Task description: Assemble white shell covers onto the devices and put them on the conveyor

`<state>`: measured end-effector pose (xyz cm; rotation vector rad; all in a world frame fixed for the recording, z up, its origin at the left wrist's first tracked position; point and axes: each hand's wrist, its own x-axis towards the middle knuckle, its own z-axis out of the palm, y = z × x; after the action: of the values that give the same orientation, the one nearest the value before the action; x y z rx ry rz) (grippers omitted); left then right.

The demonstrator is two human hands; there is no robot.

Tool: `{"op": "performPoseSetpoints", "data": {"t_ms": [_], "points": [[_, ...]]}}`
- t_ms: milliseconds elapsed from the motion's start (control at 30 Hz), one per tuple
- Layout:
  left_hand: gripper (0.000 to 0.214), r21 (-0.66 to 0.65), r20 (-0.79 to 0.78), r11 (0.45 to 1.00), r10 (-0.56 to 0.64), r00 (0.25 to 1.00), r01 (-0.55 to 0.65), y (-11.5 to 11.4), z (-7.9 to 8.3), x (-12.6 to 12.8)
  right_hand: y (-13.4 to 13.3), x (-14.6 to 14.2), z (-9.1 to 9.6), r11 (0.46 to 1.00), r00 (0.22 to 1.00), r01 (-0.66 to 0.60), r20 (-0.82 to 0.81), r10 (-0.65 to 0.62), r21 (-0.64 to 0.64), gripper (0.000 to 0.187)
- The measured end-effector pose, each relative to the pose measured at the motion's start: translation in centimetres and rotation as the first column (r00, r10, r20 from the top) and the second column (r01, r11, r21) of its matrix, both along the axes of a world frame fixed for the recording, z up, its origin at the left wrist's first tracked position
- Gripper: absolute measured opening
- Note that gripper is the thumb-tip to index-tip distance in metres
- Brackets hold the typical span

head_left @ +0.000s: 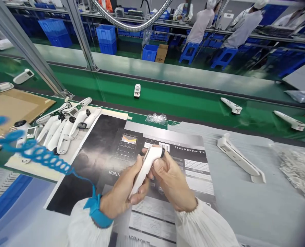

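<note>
Fingers of my left hand (122, 187) grip an angled white plastic casing (144, 172); my right hand's (175, 185) hold its black-tipped head, though far fingertips seem hidden, above a black-and-grey printed sheet (193, 173).

White device (146, 167) in left grip (122, 188) and right grip (172, 181)

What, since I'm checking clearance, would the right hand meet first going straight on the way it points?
The white device, which the right hand touches; beyond it, perhaps the printed sheet, though depth is unclear.
</note>
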<state>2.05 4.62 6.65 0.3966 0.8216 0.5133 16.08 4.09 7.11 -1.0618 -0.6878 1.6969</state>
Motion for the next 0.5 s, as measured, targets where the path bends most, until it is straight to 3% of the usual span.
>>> {"op": "performPoseSetpoints", "data": {"t_ms": [200, 300, 367, 400, 433, 467, 500], "points": [[0.055, -0.029, 0.07, 0.998, 0.052, 0.996, -0.051, -1.4, -0.9, 0.4, 0.3, -1.1, -0.6, 0.996, 0.99, 0.03, 0.133, -0.042, 0.089, 0.038], [0.055, 0.101, -0.055, 0.995, 0.015, 0.998, -0.009, 0.0, 0.0, -0.9, 0.5, -0.1, -0.3, 0.998, 0.966, -0.036, 0.257, 0.023, 0.046, 0.044], [0.047, 0.325, -0.318, 0.945, 0.085, 0.944, 0.024, 3.4, 1.2, -2.7, 0.6, 1.4, -0.4, 1.0, 0.913, 0.001, 0.407, 0.0, -0.001, 0.05], [0.041, 0.436, -0.462, 0.898, 0.167, 0.871, 0.059, 5.8, 1.9, -3.9, 0.6, 2.3, -0.7, 0.999, 0.876, 0.039, 0.481, -0.025, -0.02, 0.054], [0.033, 0.52, -0.584, 0.846, 0.254, 0.771, 0.115, 8.7, 2.5, -5.1, 0.6, 3.2, -1.0, 0.997, 0.837, 0.074, 0.546, -0.044, -0.033, 0.058], [0.026, 0.555, -0.718, 0.801, 0.324, 0.616, 0.225, 11.8, 3.1, -6.3, 0.6, 4.0, -1.5, 0.994, 0.8, 0.103, 0.598, -0.058, -0.042, 0.062], [0.018, 0.56, -0.759, 0.793, 0.373, 0.534, 0.242, 15.1, 3.4, -7.4, 0.6, 4.8, -2.0, 0.991, 0.77, 0.127, 0.635, -0.067, -0.05, 0.065]]}}
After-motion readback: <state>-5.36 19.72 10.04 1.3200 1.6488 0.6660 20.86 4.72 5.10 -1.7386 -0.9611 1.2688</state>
